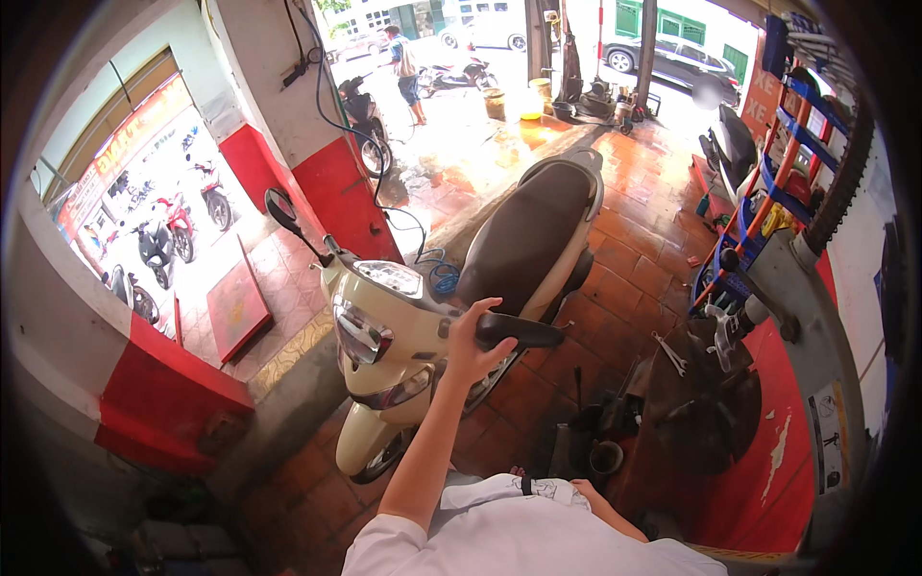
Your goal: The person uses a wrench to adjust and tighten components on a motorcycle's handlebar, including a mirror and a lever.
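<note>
My left hand (475, 346) grips the black handlebar (523, 331) of a cream scooter (365, 326) standing before me, its front toward the lower left. Behind the handlebar lies the long dark brown seat (519, 221); the mirror (280, 205) sticks up on the far side. My right hand (583, 488) is low by my waist, mostly hidden by my white shirt, so its fingers cannot be made out.
A machine (807, 336) stands right, with a dark turntable (701, 394) holding wrenches (669, 353), and a tool rack (768, 211) behind. A red-white pillar (331, 182), blue hose (444, 274) and doorway ledge lie left. A person (403, 72) stands outside among scooters.
</note>
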`<action>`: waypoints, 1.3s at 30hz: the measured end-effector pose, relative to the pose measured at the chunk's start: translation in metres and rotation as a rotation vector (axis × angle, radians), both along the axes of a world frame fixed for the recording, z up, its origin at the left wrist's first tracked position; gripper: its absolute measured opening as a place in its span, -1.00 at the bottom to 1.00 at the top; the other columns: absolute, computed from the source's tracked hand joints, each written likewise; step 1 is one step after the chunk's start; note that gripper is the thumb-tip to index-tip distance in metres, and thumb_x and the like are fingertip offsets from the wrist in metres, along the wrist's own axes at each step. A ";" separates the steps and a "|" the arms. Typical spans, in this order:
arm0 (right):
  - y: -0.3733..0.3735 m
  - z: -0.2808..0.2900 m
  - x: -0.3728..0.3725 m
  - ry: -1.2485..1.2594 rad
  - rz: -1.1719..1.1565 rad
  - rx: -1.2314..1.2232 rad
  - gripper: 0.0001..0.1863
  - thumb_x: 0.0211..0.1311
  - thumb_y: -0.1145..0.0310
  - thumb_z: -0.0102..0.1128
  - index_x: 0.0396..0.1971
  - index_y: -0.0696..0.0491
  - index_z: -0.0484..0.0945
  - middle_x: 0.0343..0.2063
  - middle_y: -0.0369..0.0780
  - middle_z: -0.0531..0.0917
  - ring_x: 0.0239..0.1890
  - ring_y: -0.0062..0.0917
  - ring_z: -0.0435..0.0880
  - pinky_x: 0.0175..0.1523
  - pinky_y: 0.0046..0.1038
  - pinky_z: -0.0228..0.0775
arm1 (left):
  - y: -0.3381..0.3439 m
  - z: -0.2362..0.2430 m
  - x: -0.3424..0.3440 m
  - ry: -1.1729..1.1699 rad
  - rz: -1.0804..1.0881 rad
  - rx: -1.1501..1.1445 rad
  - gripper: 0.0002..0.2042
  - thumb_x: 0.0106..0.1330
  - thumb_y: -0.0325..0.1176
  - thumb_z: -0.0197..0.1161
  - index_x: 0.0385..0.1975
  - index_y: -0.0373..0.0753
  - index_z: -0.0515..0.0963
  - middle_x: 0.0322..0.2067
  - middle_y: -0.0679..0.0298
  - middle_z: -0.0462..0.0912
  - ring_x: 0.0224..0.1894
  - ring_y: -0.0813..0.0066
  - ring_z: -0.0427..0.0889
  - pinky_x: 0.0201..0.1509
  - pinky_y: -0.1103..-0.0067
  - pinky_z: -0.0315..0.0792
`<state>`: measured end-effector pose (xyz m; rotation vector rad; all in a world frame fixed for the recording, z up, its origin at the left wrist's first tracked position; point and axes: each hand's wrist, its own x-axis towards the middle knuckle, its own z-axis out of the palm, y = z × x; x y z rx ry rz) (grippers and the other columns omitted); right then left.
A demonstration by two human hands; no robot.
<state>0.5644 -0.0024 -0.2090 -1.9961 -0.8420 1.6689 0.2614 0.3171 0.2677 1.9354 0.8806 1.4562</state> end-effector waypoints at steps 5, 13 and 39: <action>-0.008 -0.032 0.020 0.007 -0.004 0.095 -0.67 0.18 0.16 0.37 -0.30 0.17 0.74 -0.44 -0.24 0.73 -0.40 -0.60 0.63 -0.24 -0.47 0.50 | 0.001 0.014 0.006 0.017 -0.083 -0.034 -0.40 -0.04 -0.17 0.41 0.07 -0.24 0.52 -0.36 0.27 0.62 -0.25 0.49 0.60 -0.09 0.55 0.42; 0.020 -0.001 -0.006 -0.019 0.114 0.152 -0.66 0.21 0.14 0.35 -0.31 0.17 0.74 -0.44 -0.24 0.74 -0.39 -0.62 0.62 -0.22 -0.49 0.48 | 0.022 -0.011 -0.071 -0.324 -0.134 -0.338 -0.42 -0.02 -0.31 0.42 0.10 -0.27 0.52 -0.09 0.18 0.64 0.01 0.42 0.59 0.14 0.46 0.43; -0.018 -0.114 0.046 -0.054 -0.007 0.091 -0.70 0.20 0.19 0.34 -0.32 0.16 0.73 -0.44 -0.28 0.73 -0.37 -0.64 0.63 -0.23 -0.48 0.49 | 0.050 -0.051 -0.040 0.327 0.325 -0.111 -0.69 -0.01 -0.32 0.45 -0.27 -0.35 0.72 -0.44 0.04 0.67 -0.39 0.14 0.67 -0.25 0.36 0.51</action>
